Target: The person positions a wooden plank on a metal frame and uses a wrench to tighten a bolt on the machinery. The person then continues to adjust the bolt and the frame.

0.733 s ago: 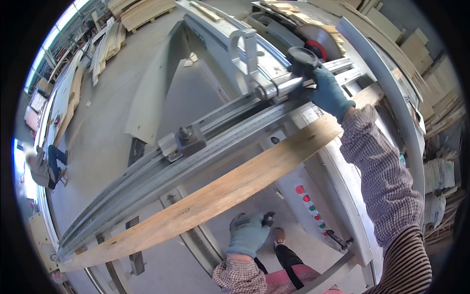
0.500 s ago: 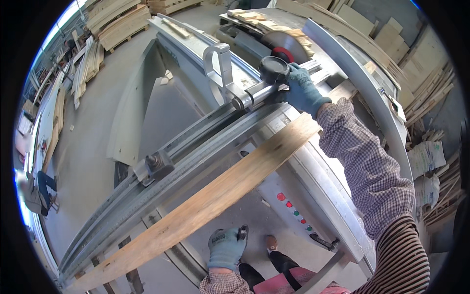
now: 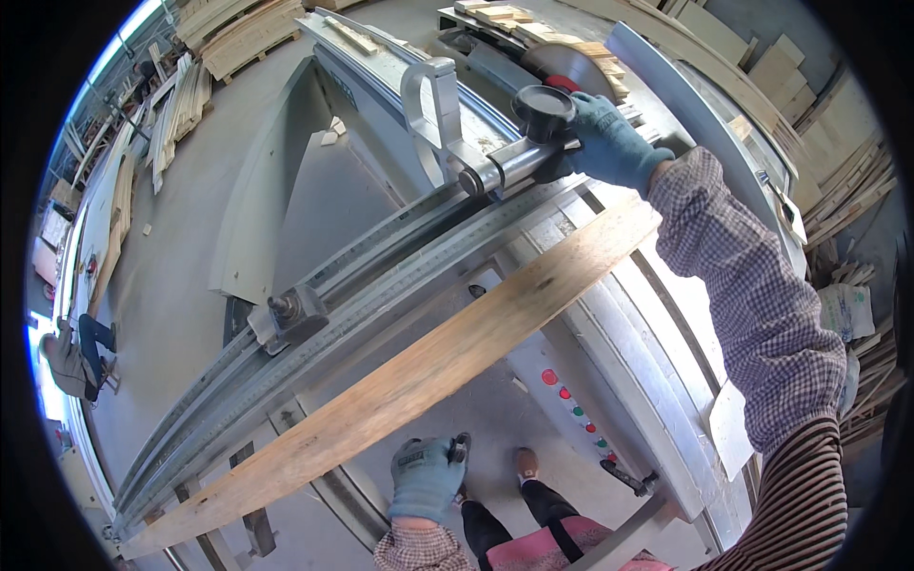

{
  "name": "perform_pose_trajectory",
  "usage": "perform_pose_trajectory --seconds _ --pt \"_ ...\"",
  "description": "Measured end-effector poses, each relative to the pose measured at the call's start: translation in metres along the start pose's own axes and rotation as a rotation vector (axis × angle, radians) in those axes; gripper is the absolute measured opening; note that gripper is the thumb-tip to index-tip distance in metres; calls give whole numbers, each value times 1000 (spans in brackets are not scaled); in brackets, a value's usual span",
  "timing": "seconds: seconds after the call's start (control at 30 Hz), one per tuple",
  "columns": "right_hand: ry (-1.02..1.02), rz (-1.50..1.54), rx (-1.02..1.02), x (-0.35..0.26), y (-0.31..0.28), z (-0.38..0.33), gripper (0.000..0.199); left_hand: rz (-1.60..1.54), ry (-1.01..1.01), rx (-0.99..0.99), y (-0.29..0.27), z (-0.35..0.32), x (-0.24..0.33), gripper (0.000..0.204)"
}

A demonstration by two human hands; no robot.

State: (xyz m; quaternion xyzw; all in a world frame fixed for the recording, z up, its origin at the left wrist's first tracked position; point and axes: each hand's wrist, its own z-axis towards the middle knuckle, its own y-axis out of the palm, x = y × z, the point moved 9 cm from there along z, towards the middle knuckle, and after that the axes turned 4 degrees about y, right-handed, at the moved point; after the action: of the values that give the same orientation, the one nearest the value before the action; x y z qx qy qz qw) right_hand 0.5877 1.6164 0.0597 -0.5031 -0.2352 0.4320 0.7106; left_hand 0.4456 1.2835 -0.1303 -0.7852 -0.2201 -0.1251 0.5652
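Long board (image 3: 409, 381) laid across saw table (image 3: 666, 343), axis running from lower left to upper right, between both hands. Right hand (image 3: 609, 147), gloved, closed round black knob (image 3: 543, 107) beside board's far end. Left hand (image 3: 426, 476), gloved, curled on small dark handle (image 3: 461, 447) below board. Red and green buttons (image 3: 571, 404) seen on white panel underneath.

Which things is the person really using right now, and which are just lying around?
In use:
- long pale wooden plank
- grey metal fence rail
- round black knob, under the right hand
- left hand, on the plank's near edge

Lying about:
- stacked wooden boards
- small wood offcuts
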Motion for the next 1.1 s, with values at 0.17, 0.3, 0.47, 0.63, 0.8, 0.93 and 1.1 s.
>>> perform_pose_trajectory --seconds 0.17,0.3,0.47,0.63,0.8,0.93,1.1 --pt "80 36 110 -5 -1 -13 48 -110 -120 -116 1 -2 -16 35" --pt "220 533 -195 16 2 -17 45 -117 -17 20 -2 0 -8 30" --pt "208 667 -320 -37 -52 37 52 -98 37 200 -21 -4 3 27" --pt "424 -252 -218 -49 -14 110 55 -121 87 177 -12 0 16 27" --pt "380 263 159 -74 -40 58 43 -90 68 212 -9 -7 0 27" --pt "333 562 219 -67 -34 19 30 -97 113 232 -9 -7 14 25" --pt "404 511 205 -42 -32 28 25 -56 55 160 -13 -14 6 36"
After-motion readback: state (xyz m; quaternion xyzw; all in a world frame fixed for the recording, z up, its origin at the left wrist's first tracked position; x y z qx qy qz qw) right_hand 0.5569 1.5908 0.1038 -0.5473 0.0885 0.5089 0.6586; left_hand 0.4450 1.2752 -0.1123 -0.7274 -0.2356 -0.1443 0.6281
